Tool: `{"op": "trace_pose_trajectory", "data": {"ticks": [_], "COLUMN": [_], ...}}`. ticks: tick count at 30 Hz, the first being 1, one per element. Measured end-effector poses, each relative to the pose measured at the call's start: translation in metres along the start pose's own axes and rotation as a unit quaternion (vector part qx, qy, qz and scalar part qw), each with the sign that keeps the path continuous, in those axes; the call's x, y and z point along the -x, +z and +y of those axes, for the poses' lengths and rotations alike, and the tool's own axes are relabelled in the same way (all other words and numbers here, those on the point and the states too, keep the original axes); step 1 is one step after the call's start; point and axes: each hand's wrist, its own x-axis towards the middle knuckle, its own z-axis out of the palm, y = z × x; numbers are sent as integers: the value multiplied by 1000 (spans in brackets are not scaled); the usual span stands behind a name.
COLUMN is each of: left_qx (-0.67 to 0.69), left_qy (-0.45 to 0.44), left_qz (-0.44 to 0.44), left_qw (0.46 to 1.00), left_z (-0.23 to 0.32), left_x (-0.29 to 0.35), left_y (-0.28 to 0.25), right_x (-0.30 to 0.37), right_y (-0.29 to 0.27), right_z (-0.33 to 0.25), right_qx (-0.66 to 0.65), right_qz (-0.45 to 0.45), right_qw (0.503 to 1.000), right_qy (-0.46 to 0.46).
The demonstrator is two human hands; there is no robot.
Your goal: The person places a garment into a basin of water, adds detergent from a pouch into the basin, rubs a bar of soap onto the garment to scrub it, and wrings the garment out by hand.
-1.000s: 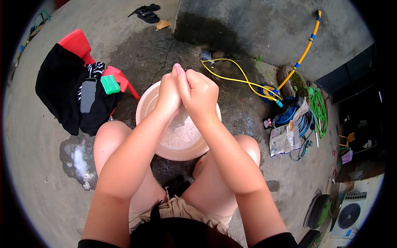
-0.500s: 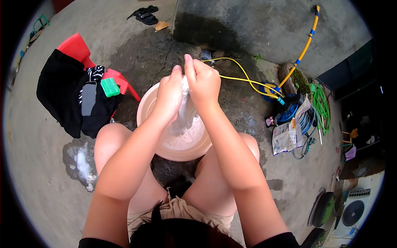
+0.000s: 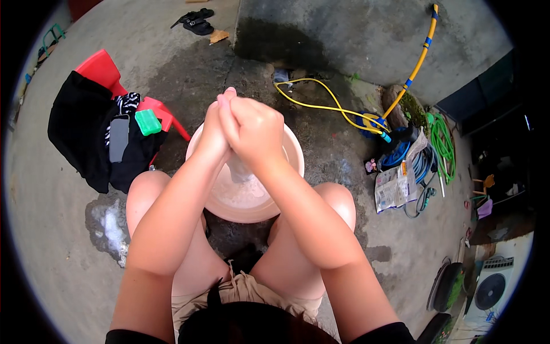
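Pressed together over the pale pink basin (image 3: 297, 155), my two hands are closed. My left hand (image 3: 213, 129) and my right hand (image 3: 256, 129) grip a wet white cloth (image 3: 240, 172) between them. Its lower end hangs below my palms toward the cloudy, sudsy water in the basin. Most of the cloth is hidden behind my hands and wrists. The basin stands on the wet ground in front of my bent knees.
To the left, a red plastic chair (image 3: 103, 69) carries black clothing (image 3: 71, 132), a grey phone (image 3: 119, 137) and a green soap box (image 3: 148, 121). Foam (image 3: 113, 223) lies nearby. Rightward are a yellow hose (image 3: 415, 74), a green hose (image 3: 442, 146) and a printed bag (image 3: 395, 189).
My hands have come closer together and moved slightly left and down, the right one now overlapping the left. Less of the white cloth shows between them.
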Motion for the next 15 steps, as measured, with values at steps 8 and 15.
{"op": "trace_pose_trajectory", "data": {"ticks": [8, 15], "left_qx": [-26, -121], "left_qy": [22, 12], "left_qz": [-95, 54], "left_qw": [995, 991], "left_z": [22, 19], "left_x": [-4, 10], "left_y": [-9, 29], "right_x": [-5, -18], "right_y": [3, -3], "right_z": [-11, 24], "right_qx": [0, 58], "right_qz": [1, -2], "right_qw": [1000, 994], "right_qy": [-7, 91]}}
